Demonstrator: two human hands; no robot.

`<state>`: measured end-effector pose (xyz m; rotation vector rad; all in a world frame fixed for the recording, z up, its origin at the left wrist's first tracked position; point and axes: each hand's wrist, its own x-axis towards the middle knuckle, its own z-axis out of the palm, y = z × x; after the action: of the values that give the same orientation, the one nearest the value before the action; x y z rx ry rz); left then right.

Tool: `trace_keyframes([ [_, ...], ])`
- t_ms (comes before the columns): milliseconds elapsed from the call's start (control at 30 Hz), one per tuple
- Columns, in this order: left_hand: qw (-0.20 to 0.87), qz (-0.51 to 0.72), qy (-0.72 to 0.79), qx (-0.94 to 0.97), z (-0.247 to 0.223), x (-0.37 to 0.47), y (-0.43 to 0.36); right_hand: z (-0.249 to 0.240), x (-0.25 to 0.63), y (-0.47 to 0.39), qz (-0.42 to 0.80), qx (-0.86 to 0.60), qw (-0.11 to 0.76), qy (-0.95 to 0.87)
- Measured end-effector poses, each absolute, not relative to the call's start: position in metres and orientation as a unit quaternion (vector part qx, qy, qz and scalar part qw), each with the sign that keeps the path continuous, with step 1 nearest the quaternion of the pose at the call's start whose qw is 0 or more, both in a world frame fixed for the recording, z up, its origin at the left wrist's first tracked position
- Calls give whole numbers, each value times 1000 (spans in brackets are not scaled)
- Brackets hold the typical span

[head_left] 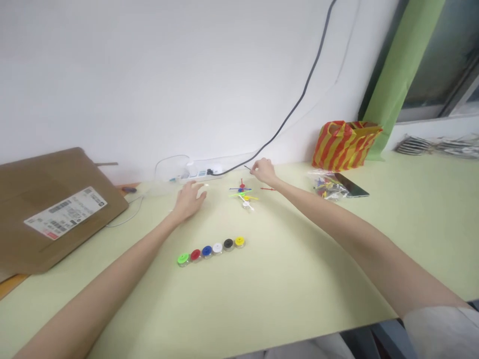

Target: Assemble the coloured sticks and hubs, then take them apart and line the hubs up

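Note:
My right hand (264,170) is at the far side of the table, its fingers pinched on a thin black stick (247,167). Just below it lie colored pieces with slim arms: a red piece (242,185), a yellow stick (252,198) and a white piece (246,203), with blue and green ones overlapping among them. A separate red arrow-like stick (266,189) is close to my right wrist. To the left, my left hand (189,199) hovers over or rests on the table with fingers apart; a small white tip shows beside its fingertips. Nearer me stands a row of small round pieces with colored tops, including a blue one (207,251).
A power strip (198,172) with a black cable (288,117) lies along the wall. At left leans a labeled cardboard package (48,184). On the right are a clear bag of colored parts (327,187), a dark tablet (352,185) and a striped bag (342,147).

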<state>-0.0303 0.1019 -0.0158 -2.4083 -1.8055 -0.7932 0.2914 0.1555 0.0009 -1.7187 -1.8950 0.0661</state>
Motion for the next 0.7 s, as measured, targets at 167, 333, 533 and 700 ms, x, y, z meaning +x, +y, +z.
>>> trace_keyframes([
  [167, 3, -104, -656, -748, -32, -52, 116, -11, 264, 164, 51, -649, 227, -725],
  [333, -5, -99, -612, -784, -30, -55, 117, -2, 269, 157, 71, -650, 198, -731],
  [533, 121, -241, -586, -764, 13, -38, 88, 41, 309, 111, 24, -597, 252, -761],
  [700, 254, -282, -329, -865, 47, 1, 31, 36, 317, 17, -27, -398, 415, -818],
])
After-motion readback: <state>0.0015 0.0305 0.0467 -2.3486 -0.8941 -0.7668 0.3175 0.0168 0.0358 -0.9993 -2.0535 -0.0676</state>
